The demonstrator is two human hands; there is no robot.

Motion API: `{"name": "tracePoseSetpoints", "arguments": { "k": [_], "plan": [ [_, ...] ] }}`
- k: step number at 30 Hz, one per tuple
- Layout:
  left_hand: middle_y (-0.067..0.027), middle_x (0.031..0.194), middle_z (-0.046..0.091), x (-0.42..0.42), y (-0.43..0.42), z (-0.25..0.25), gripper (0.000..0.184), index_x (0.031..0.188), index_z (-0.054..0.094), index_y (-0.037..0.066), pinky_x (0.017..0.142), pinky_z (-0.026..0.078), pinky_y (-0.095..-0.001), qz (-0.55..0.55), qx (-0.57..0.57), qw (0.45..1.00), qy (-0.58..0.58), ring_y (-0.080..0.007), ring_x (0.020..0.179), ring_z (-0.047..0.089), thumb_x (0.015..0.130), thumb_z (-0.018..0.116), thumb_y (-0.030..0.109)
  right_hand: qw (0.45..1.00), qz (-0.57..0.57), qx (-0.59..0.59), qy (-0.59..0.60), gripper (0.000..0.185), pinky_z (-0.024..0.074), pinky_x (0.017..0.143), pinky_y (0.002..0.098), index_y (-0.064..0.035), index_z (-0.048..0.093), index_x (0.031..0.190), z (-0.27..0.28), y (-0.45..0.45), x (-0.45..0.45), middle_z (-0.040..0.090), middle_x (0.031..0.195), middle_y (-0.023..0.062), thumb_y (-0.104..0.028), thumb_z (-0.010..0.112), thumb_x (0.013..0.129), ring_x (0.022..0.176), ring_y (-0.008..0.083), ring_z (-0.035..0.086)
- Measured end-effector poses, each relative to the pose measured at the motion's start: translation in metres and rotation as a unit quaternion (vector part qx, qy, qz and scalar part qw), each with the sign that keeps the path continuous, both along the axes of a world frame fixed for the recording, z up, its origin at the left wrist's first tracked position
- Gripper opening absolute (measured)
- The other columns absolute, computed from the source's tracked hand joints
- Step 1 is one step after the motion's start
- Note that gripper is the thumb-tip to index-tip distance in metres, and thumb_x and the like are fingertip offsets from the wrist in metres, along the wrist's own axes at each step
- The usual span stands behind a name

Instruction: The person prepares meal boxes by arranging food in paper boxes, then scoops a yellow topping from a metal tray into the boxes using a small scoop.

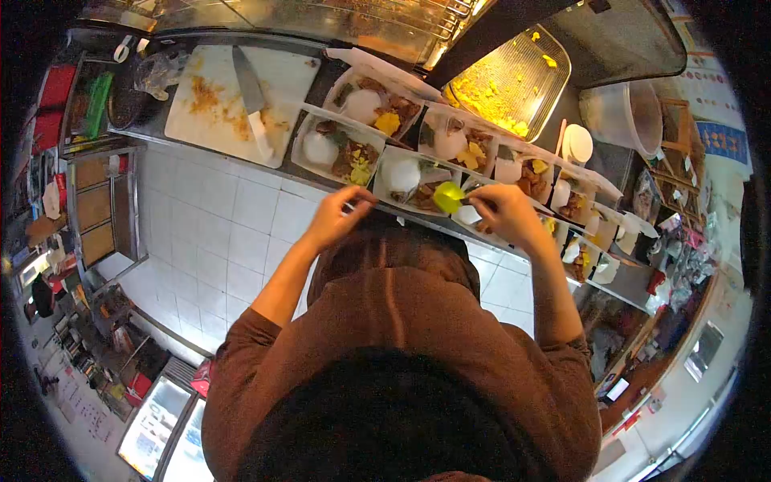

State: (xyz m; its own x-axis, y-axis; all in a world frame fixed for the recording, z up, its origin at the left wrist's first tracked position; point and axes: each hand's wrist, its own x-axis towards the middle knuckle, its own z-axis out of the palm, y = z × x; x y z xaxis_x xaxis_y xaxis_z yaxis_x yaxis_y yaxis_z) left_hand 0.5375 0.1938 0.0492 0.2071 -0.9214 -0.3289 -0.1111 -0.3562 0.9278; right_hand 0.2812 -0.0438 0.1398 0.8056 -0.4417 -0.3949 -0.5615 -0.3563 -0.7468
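Observation:
My right hand [507, 215] is closed in a pinch on a lime-green piece [449, 196], rounded like a leaf or a small scoop; which one, I cannot make out. It hangs above the right side of an open food box [384, 193] holding a white rounded mound and brown food. My left hand [339, 218] curls with thumb and fingertips together beside that box's front left corner; whatever they pinch, if anything, is hidden. To the left, another open box [299, 165] holds a white mound, brown pieces and yellow-green leaf bits.
More filled boxes, among them one at the back [341, 90], line the counter in two rows. A knife [250, 84] lies on a stained cutting board [189, 120] at left. Behind stands a lit metal tray [554, 88] with yellow food scraps. A clear tub [618, 116] is at right.

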Motion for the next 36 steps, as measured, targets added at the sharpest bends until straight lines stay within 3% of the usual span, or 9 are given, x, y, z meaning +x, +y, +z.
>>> {"name": "tracePoseSetpoints", "arguments": {
  "k": [1,3,7,11,13,19,25,34,36],
  "plan": [
    [-0.0054,0.105,0.068,-0.009,-0.008,-0.002,0.023,0.110,0.064,0.007,0.080,0.049,-0.0293,-0.058,0.034,0.995,0.069,-0.0143,0.094,0.062,0.095,0.059,0.024,1.000,-0.002,-0.002,0.003,0.014,0.0505,0.059,0.0345,-0.0026,0.068,0.100,-0.012,0.004,-0.004,0.066,0.079,0.0097,-0.010,0.063,0.089,0.065,0.0179,0.063],
    [-0.0062,0.108,0.067,-0.034,-0.021,-0.007,0.027,0.111,0.064,0.007,0.086,0.047,-0.0301,-0.111,0.075,0.984,0.120,-0.0147,0.099,0.061,0.096,0.058,0.029,0.945,0.097,-0.311,-0.002,0.016,0.0529,0.066,0.0376,-0.0064,0.068,0.097,-0.032,0.009,-0.010,0.062,0.079,0.0084,-0.009,0.069,0.081,0.074,0.0264,0.064],
    [-0.0075,0.117,0.064,-0.091,-0.035,-0.092,0.039,0.120,0.060,0.006,0.099,0.041,-0.0335,-0.239,0.117,0.935,0.232,-0.0179,0.113,0.057,0.099,0.052,0.038,0.931,0.183,-0.317,0.002,0.028,0.0547,0.071,0.0348,-0.0130,0.067,0.101,-0.049,0.006,-0.011,0.061,0.091,0.0028,-0.012,0.068,0.073,0.090,0.0253,0.061],
    [-0.0039,0.118,0.065,-0.139,-0.054,-0.118,0.042,0.127,0.054,0.008,0.096,0.044,-0.0341,-0.109,0.203,0.857,0.461,-0.0181,0.108,0.058,0.099,0.050,0.039,0.894,0.302,-0.332,0.001,0.035,0.0551,0.072,0.0329,-0.0146,0.066,0.107,-0.066,-0.010,-0.010,0.060,0.097,0.0016,-0.011,0.064,0.073,0.094,0.0228,0.059],
    [-0.0019,0.119,0.066,-0.148,-0.059,-0.115,0.039,0.128,0.051,0.011,0.092,0.045,-0.0336,-0.027,0.224,0.755,0.616,-0.0170,0.100,0.059,0.100,0.049,0.038,0.880,0.339,-0.331,-0.013,0.035,0.0551,0.072,0.0327,-0.0144,0.066,0.109,-0.067,-0.018,-0.010,0.059,0.097,0.0023,-0.010,0.062,0.074,0.095,0.0229,0.059],
    [-0.0058,0.118,0.066,-0.180,-0.050,-0.129,0.037,0.128,0.053,0.013,0.095,0.043,-0.0370,0.089,0.137,0.730,0.663,-0.0180,0.104,0.059,0.098,0.049,0.034,0.835,0.451,-0.315,-0.011,0.029,0.0545,0.074,0.0357,-0.0123,0.065,0.108,-0.073,-0.031,-0.007,0.059,0.099,0.0072,-0.012,0.056,0.081,0.097,0.0252,0.060],
    [-0.0005,0.109,0.069,-0.189,-0.051,-0.107,0.036,0.124,0.056,0.016,0.087,0.041,-0.0355,0.206,0.184,0.785,0.554,-0.0155,0.101,0.057,0.095,0.051,0.038,0.848,0.458,-0.266,0.037,0.014,0.0550,0.066,0.0439,-0.0070,0.067,0.089,-0.083,-0.030,-0.001,0.067,0.085,0.0139,-0.011,0.057,0.080,0.078,0.0335,0.067],
    [-0.0004,0.118,0.066,-0.188,-0.044,-0.078,0.080,0.125,0.057,0.015,0.089,0.034,-0.0394,0.183,0.140,0.811,0.537,-0.0159,0.104,0.048,0.088,0.024,0.077,0.941,0.295,-0.155,0.057,0.022,0.0526,0.075,0.0431,-0.0091,0.074,0.094,-0.099,-0.036,0.000,0.070,0.085,0.0172,-0.019,0.056,0.085,0.076,0.0354,0.067],
    [-0.0039,0.124,0.064,-0.184,-0.041,-0.072,0.095,0.134,0.053,0.011,0.099,0.029,-0.0491,0.152,0.140,0.823,0.529,-0.0214,0.112,0.049,0.085,0.016,0.083,0.963,0.245,-0.101,0.048,0.024,0.0524,0.074,0.0455,-0.0081,0.073,0.096,-0.099,-0.032,-0.009,0.069,0.084,0.0192,-0.020,0.057,0.083,0.077,0.0366,0.067]
  ]
}}
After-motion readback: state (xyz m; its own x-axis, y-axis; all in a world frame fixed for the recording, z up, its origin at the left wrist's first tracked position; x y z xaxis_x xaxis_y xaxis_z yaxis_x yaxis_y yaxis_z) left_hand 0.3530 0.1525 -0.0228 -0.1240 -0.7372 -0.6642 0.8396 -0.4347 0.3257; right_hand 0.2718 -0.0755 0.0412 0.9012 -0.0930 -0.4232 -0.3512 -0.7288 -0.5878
